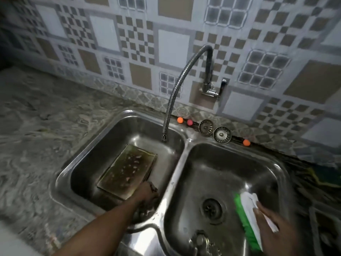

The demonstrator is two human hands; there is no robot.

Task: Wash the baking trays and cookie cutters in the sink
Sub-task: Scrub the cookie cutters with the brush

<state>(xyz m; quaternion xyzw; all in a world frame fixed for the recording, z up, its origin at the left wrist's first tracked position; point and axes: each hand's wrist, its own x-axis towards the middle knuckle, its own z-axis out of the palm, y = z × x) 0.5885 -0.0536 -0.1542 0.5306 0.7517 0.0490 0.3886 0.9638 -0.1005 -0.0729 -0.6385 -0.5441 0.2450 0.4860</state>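
baking tray (127, 170) is dirty: left grip (147, 193) clutches its corner, right grip (273, 217) holds brush (247, 206). next i'd bring it over and scrub.

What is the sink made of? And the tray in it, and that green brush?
The sink looks like stainless steel: silvery and shiny, with bright reflections. The tray seems to be metal too, but dull and brownish, with stuck-on bits; I can't tell which metal. The brush looks like plastic: a smooth white back and bright green bristles.
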